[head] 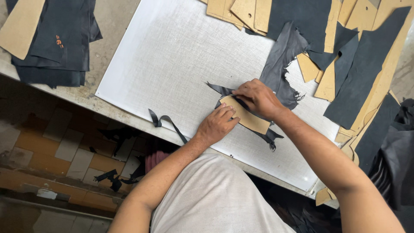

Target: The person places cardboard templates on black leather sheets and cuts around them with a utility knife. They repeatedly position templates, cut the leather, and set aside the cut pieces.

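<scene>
Both hands (239,110) on tan card template (245,115)

No packages, signs or screens are being shown; only a small orange marking (59,42) is being seen on the dark leather stack (60,47) at upper left.

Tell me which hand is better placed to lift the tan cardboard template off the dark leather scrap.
Left, probably. The left hand rests at the tan cardboard template's exposed edge; the right hand presses its upper end onto the dark leather scrap.

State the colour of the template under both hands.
Tan cardboard template, seen in the head view.
</scene>
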Tool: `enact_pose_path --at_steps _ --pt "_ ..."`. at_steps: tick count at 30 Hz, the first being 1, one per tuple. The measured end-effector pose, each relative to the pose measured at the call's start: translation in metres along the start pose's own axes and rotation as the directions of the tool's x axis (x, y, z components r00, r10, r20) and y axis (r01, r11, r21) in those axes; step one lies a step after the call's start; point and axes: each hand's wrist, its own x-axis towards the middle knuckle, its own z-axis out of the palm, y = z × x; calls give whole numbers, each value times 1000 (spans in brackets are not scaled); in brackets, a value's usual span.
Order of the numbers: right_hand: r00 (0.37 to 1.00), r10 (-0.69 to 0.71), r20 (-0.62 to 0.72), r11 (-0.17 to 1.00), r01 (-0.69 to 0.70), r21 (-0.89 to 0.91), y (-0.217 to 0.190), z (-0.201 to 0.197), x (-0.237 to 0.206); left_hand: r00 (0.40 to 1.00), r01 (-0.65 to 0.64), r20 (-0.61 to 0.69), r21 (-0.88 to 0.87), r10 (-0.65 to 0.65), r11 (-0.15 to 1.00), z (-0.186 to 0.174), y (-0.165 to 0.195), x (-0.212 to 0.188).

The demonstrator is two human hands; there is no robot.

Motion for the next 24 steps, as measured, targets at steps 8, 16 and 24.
enact_pose_path --at_steps 8,16,24 --pt "918 356 -172 921 -376 -102 -33 39 -21 995 54 83 12 -55 998 0 4 5" --pt "896 348 -278 882 -413 -227 -16 22 -159 994 -9 111 50 3 999 -3 15 17" --pt "565 651 -506 727 -656 203 -44 27 -192 885 -139 464 203 30 969 -17 30 47"
